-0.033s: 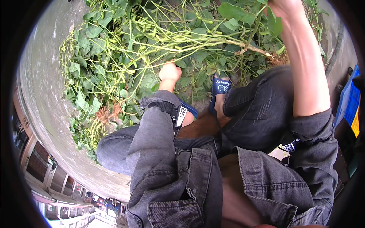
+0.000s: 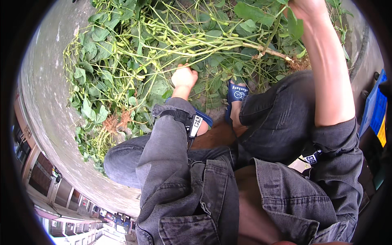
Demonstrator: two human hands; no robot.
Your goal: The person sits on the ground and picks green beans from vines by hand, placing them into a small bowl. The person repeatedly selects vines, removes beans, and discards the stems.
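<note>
My left hand is closed among the pods below a long soybean branch; what its fingers grip is hidden in leaves and stems. My right hand, at the top right with the arm stretched forward, is closed round a green leafy stem that rises from the branch, its fingertips partly out of view. The branch's pale woody base ends in a brown root clump beside my right forearm. A leafy heap of plants with green pods lies beneath and around both hands.
My sandaled feet and bent knees border the heap. More roots lie at its left. Concrete ground surrounds the plants. At the far right are blue and yellow panels; a building shows at the lower left rim.
My left hand has shifted very slightly among the stems. My right hand and the branch look the same.
</note>
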